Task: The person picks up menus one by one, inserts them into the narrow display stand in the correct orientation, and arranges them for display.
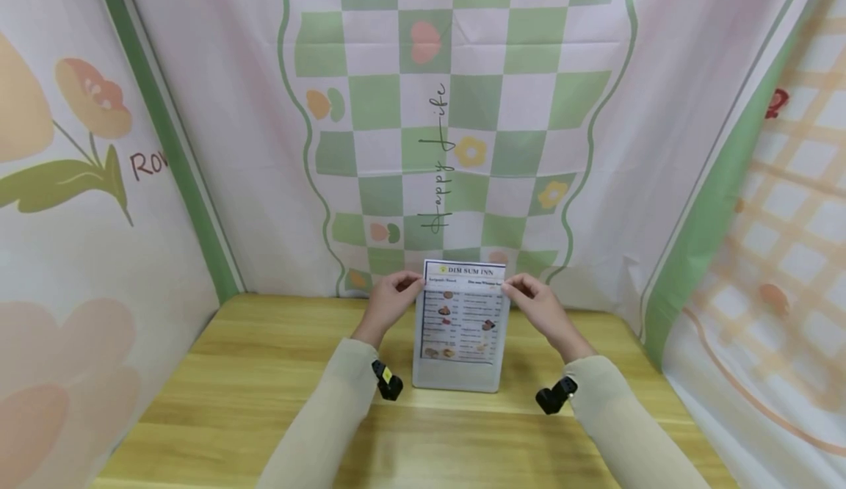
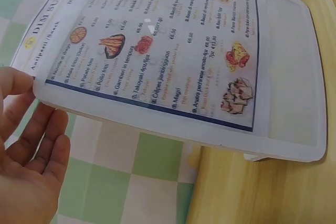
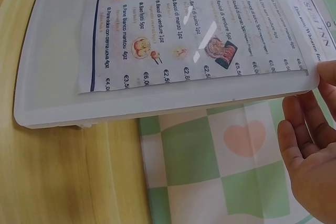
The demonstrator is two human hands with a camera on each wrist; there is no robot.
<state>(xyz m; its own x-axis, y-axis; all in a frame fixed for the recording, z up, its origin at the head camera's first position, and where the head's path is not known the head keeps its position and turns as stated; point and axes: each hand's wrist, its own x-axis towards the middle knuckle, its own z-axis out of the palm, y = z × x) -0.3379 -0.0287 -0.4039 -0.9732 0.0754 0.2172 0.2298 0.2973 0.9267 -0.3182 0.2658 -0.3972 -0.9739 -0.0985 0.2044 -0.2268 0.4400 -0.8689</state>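
A printed menu sheet (image 1: 459, 320) headed "DIM SUM INN" sits most of the way inside a white-rimmed clear menu holder (image 1: 456, 377). Its heading strip sticks out past the holder's top edge. My left hand (image 1: 391, 299) pinches the sheet's left side where it leaves the holder, the fingertips right at the holder's corner. At the opposite corner, my right hand (image 1: 538, 305) pinches the sheet, thumb in front and other fingers bent behind. The holder leans back on the table, and a small foot (image 2: 254, 157) shows beneath it in the left wrist view.
The wooden table (image 1: 264, 371) extends to both sides and in front of the holder. Close behind it hangs a green-and-white checked cloth (image 1: 426, 158) with "Happy Life" lettering. Printed curtains (image 1: 59, 254) enclose the sides.
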